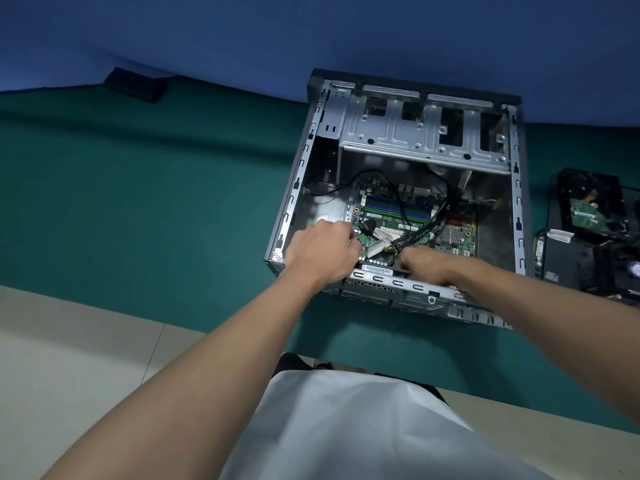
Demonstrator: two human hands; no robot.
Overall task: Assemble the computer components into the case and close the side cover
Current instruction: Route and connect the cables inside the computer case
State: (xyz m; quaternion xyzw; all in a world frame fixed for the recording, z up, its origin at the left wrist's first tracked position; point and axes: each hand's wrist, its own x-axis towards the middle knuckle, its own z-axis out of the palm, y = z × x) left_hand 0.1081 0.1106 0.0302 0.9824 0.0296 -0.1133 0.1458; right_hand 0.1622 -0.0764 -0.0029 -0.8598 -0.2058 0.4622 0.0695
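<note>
As we reached over the near edge of the green tabletop [173, 202], both our hands were inside the open case [294, 188], which lay toward the far right corner. Our left hand [322, 251] was curled at the motherboard's [381, 221] near left corner, and our right hand [426, 263] was curled where the black cables [401, 202] ended. We could not tell whether either gripped anything. Beyond sat the drive cage [415, 136]. Loose parts [588, 209] lay by the right edge.

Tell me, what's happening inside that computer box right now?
Left hand and right hand inside open case, at near edge of motherboard; grips unclear. Black cables lie across the board. Hard drive waits outside, right of case.
</note>
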